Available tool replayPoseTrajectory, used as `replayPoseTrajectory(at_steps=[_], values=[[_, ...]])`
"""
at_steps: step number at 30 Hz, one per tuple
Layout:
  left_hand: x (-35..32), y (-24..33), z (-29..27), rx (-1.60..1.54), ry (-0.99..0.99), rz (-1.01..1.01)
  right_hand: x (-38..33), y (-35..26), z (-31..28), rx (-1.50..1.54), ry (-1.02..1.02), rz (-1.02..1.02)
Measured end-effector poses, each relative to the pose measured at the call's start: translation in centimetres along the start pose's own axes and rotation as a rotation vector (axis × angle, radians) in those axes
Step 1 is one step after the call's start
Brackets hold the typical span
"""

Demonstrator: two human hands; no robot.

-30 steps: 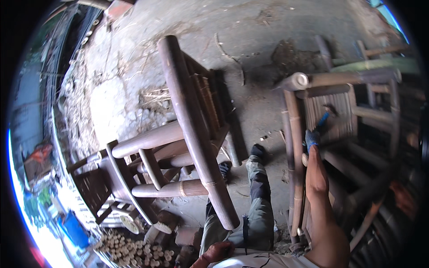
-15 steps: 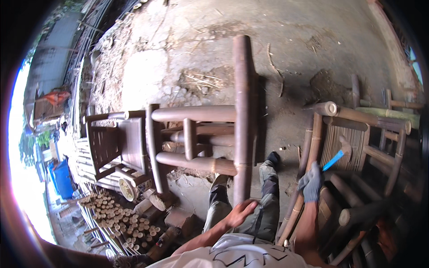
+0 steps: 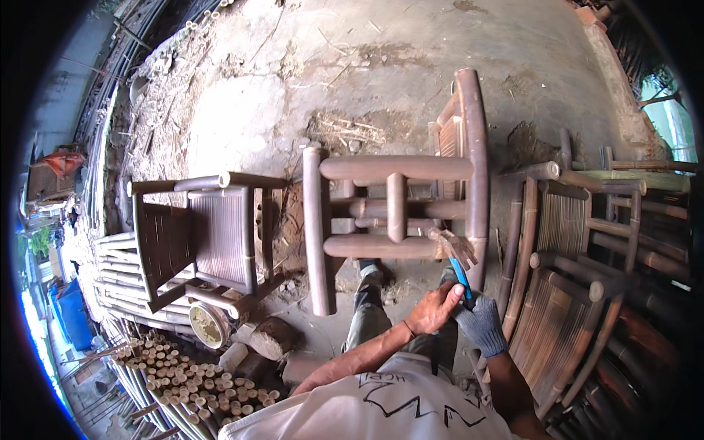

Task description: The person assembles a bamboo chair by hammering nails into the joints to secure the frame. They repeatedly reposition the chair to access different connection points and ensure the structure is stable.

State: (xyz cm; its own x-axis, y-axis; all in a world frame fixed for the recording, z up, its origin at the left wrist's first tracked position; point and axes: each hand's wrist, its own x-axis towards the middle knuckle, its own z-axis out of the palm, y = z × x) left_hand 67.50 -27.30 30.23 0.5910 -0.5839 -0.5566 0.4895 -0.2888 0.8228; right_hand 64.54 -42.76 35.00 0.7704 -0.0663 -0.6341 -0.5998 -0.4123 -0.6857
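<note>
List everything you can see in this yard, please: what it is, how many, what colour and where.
Dark brown bamboo chair frame: one, centre, tipped on its side over the person's legs.
Blue-handled hammer: one, head against the frame's lower rail, handle in both hands.
Brown bamboo armchair with slatted seat: one, left of centre.
Stacked brown bamboo chairs: several, right side.
Short cut bamboo pegs: a pile, pale tan, lower left.
Long bamboo poles: a bundle, grey-tan, far left.
Blue bin: one, left edge.
Grey concrete floor: strewn with straw, top.
Left hand: bare, on the hammer handle.
Right hand: grey-blue glove, grip just below.
</note>
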Motion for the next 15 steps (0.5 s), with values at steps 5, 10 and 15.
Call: replayPoseTrajectory(at_steps=[5,10,15], values=[[-4.1,0.4,-5.6,-0.126,-0.027,-0.079,-0.4,-3.1,5.6,-0.111,0.027,0.032],[-4.5,-2.2,-8.9,-0.415,-0.036,-0.101,0.3,-6.7,8.4,-0.128,0.008,-0.089],[-5.2,-1.5,-11.2,-0.466,-0.103,-0.123,0.7,-8.3,9.5,-0.196,0.009,-0.018]])
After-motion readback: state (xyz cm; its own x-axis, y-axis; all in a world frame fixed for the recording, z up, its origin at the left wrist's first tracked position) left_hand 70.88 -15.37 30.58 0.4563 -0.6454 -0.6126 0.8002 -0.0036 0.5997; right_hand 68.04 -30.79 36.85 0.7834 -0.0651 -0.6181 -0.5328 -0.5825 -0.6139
